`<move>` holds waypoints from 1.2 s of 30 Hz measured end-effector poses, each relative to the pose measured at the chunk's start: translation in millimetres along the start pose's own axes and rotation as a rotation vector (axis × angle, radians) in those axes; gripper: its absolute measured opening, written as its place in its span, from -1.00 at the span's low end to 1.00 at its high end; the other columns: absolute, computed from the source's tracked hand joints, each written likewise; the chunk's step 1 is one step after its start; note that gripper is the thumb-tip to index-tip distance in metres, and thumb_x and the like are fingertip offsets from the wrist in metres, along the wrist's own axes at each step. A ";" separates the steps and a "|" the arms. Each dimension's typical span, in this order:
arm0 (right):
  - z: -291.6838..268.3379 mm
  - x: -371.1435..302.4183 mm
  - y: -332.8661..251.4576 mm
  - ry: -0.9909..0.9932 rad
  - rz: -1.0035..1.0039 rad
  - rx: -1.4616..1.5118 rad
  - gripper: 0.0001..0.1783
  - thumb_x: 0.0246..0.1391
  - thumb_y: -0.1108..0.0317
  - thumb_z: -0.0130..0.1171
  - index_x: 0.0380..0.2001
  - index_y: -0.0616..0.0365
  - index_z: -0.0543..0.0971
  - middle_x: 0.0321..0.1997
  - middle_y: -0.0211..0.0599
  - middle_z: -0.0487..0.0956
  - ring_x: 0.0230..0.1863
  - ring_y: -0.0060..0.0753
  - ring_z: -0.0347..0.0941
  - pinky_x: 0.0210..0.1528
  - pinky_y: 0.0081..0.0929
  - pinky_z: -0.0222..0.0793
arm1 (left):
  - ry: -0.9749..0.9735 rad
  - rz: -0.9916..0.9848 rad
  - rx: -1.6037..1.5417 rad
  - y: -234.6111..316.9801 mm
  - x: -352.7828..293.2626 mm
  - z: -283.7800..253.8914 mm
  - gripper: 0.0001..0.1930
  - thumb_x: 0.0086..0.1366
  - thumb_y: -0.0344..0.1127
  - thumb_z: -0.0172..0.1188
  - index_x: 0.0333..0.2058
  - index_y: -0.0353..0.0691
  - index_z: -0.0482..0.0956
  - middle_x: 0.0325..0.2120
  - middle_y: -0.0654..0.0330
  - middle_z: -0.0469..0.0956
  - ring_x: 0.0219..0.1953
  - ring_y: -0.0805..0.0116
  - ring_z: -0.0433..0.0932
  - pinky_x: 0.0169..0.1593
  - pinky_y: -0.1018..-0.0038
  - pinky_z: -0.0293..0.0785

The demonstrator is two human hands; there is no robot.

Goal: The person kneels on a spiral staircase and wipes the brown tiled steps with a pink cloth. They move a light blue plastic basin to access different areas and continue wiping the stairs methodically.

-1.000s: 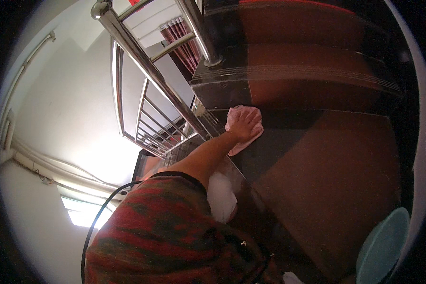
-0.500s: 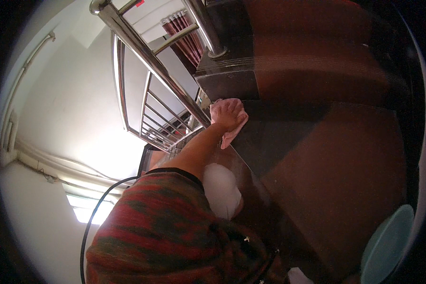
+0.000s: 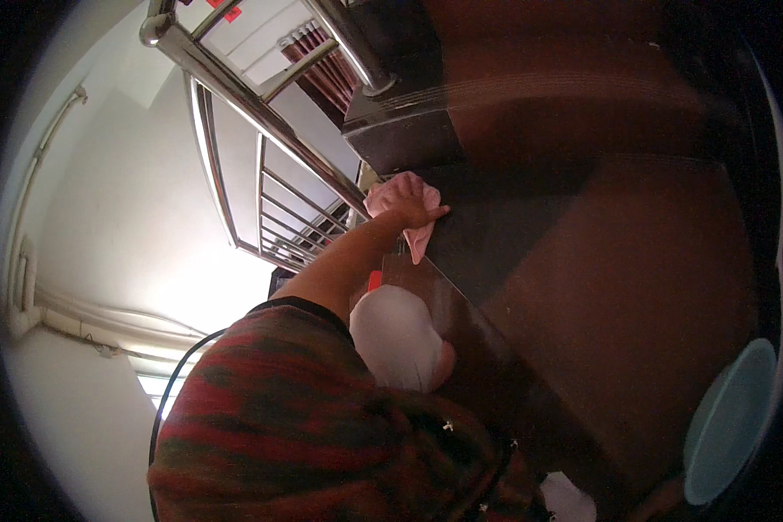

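Observation:
My left hand (image 3: 406, 209) presses a pink cloth (image 3: 420, 244) against the dark stair landing, its fingers over the cloth and the thumb out to the right. The cloth lies beside the foot of the metal railing, near the corner of a dark step (image 3: 404, 143). One corner of the cloth trails toward me. At the lower right edge, a dim strip of skin near the light blue basin (image 3: 731, 422) seems to be part of my right hand or arm (image 3: 661, 498); its fingers are hidden.
A shiny metal railing (image 3: 265, 122) runs along the left. Reddish-brown steps (image 3: 565, 96) rise at the far side. Below my forearm is a white rounded thing (image 3: 396, 335), and another white shape (image 3: 568, 498) is at the bottom. A black cable (image 3: 178, 370) curves at left.
My view has shifted slightly. My left hand remains on the cloth near the step corner, with its thumb now stretched out past the cloth's edge. More of the basin shows.

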State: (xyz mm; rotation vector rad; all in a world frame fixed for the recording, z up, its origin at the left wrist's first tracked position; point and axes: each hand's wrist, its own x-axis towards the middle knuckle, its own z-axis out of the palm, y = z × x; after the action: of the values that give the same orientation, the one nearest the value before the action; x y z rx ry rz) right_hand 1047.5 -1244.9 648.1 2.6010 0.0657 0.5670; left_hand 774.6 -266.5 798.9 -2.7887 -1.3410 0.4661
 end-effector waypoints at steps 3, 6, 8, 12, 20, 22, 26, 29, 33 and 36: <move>8.2 -2.9 3.3 -0.019 -0.008 0.006 -0.65 0.19 0.12 0.01 -0.16 0.15 0.56 -0.23 -0.11 0.58 -0.29 -0.04 0.49 -0.25 -0.08 0.44 | -0.086 -0.057 0.062 5.8 -4.6 -6.3 0.10 0.16 0.55 -0.24 0.36 -0.28 -0.21 0.38 -0.05 -0.18 0.42 -0.08 -0.32 0.35 -0.15 -0.34; 15.8 -4.0 5.3 -0.029 -0.009 0.007 -0.64 0.20 0.11 0.01 -0.12 0.14 0.55 -0.20 -0.13 0.58 -0.27 -0.05 0.50 -0.23 -0.10 0.44 | -0.132 -0.125 0.051 12.3 -0.3 -0.5 0.09 0.16 0.55 -0.25 0.36 -0.27 -0.21 0.38 -0.08 -0.22 0.42 -0.11 -0.37 0.36 -0.14 -0.37; 20.4 -5.4 5.5 -0.036 -0.019 0.001 -0.63 0.20 0.11 0.01 -0.10 0.14 0.55 -0.19 -0.13 0.58 -0.25 -0.05 0.50 -0.22 -0.11 0.45 | -0.139 -0.202 -0.045 18.4 4.7 8.2 0.08 0.16 0.55 -0.26 0.37 -0.25 -0.21 0.38 -0.10 -0.24 0.42 -0.15 -0.37 0.35 -0.15 -0.38; 36.5 -8.9 8.1 -0.047 -0.035 0.003 -0.61 0.21 0.10 0.02 -0.05 0.13 0.54 -0.16 -0.15 0.59 -0.22 -0.07 0.51 -0.19 -0.13 0.45 | -0.211 -0.215 0.012 38.5 3.1 26.8 0.04 0.16 0.50 -0.14 0.34 -0.22 -0.10 0.31 -0.12 -0.10 0.36 -0.17 -0.20 0.29 -0.15 -0.17; 74.9 -7.9 15.7 -0.117 -0.042 -0.080 -0.59 0.22 0.08 0.02 -0.02 0.12 0.54 -0.17 -0.19 0.60 -0.24 -0.12 0.52 -0.23 -0.18 0.46 | -0.255 0.141 -0.063 69.6 -19.3 23.5 -0.05 0.13 0.46 -0.04 0.24 -0.26 0.21 0.12 -0.08 0.30 0.17 -0.05 0.29 0.15 0.08 0.25; 72.0 -6.8 14.8 -0.192 0.101 0.005 -0.64 0.22 0.07 0.01 -0.14 0.11 0.57 -0.28 -0.20 0.60 -0.36 -0.15 0.51 -0.34 -0.19 0.44 | -0.534 0.150 -0.036 75.3 -15.3 -0.4 0.02 0.11 0.53 -0.12 0.25 -0.29 0.20 0.17 -0.13 0.25 0.21 -0.09 0.26 0.20 0.09 0.22; 48.4 -8.6 12.9 -0.098 -0.068 0.016 -0.63 0.24 0.04 -0.01 -0.32 0.09 0.60 -0.38 -0.14 0.59 -0.45 -0.10 0.51 -0.44 -0.15 0.42 | -0.550 0.272 0.213 75.4 -24.8 -49.2 0.10 0.08 0.62 -0.21 0.25 -0.34 0.22 0.17 -0.19 0.29 0.16 -0.14 0.33 0.20 0.14 0.26; 31.6 -6.7 6.5 -0.099 -0.009 0.057 -0.60 0.23 0.01 -0.02 -0.31 0.11 0.61 -0.36 -0.12 0.60 -0.44 -0.06 0.51 -0.43 -0.11 0.41 | -0.389 0.356 0.369 75.3 -37.0 -62.8 0.06 0.09 0.60 -0.15 0.19 -0.34 0.31 -0.01 -0.19 0.49 -0.07 -0.13 0.55 0.06 0.17 0.43; 20.0 -5.0 -3.2 -0.116 0.073 0.102 -0.56 0.23 -0.03 -0.04 -0.30 0.12 0.62 -0.35 -0.09 0.61 -0.43 0.00 0.51 -0.43 -0.07 0.40 | -0.587 0.423 0.342 89.7 -42.9 -51.9 0.03 0.08 0.60 -0.15 0.13 -0.34 0.38 -0.04 -0.20 0.51 -0.08 -0.13 0.55 0.06 0.17 0.42; 15.9 -6.3 -7.7 -0.127 0.119 0.130 -0.53 0.22 -0.05 -0.05 -0.29 0.13 0.63 -0.33 -0.07 0.61 -0.42 0.05 0.51 -0.42 -0.04 0.38 | -0.726 0.456 0.321 107.8 -46.8 -46.5 0.02 0.08 0.60 -0.15 0.08 -0.34 0.43 -0.06 -0.20 0.52 -0.09 -0.13 0.55 0.06 0.16 0.41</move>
State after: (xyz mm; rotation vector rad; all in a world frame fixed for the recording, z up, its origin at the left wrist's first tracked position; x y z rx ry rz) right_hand 1048.6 -1246.0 629.4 2.7754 -0.0978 0.4508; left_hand 841.8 -365.1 840.5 -2.7086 -0.5390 1.6553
